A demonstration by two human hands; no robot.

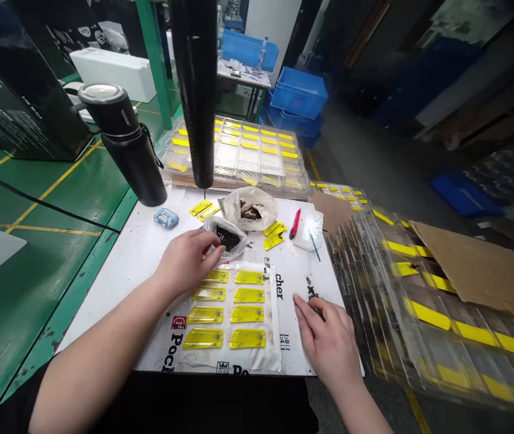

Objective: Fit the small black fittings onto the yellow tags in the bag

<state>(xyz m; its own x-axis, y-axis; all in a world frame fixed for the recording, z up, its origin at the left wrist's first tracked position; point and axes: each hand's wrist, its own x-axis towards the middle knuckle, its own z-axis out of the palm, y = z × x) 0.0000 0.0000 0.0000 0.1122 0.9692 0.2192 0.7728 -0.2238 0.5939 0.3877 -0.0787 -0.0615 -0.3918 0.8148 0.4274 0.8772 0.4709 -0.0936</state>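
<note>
1. Black small parts are bunched just beyond the right hand, whose thumb and index fingertips are brought close together; whether anything is pinched cannot be told.
2. Eight yellow plates are laid in two columns between the hands, on a white plastic sheet.
3. The left hand is held beyond their left column, its thumb and index finger slightly parted at the mouth of a clear bag filled with black parts; whether any is held cannot be seen.
4. Behind it, a larger whitish bag is left open.
5. Farther back, more yellow pieces are held in a transparent compartment tray.
</note>
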